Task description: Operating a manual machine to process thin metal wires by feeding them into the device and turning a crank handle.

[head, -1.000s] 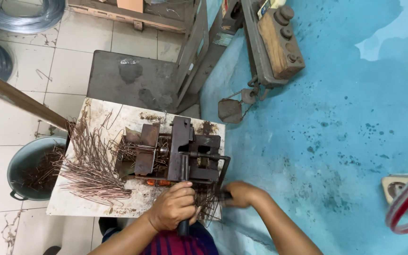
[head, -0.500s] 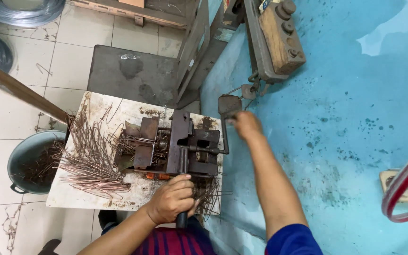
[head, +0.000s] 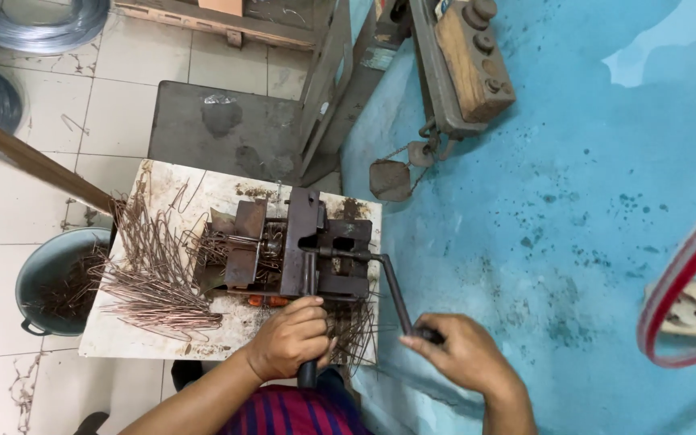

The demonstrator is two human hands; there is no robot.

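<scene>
Grey metal bucket [head: 46, 278] on the floor off the surface's [head: 114, 342] left edge holds bent rusty wire offcuts. Along that left edge lies a heap of bent wire pieces [head: 151, 270], probably light and springy. At the middle stands the iron bending machine [head: 300, 254], likely heavy and stiff. The left hand [head: 287, 338] is wrapped around its dark lever [head: 309, 366] at the near edge; the right hand [head: 461, 354] pinches the crank handle [head: 400, 302] past the right edge.

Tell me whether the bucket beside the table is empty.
Not empty. The grey bucket on the floor left of the white table holds a pile of rusty bent wire pieces.
</scene>
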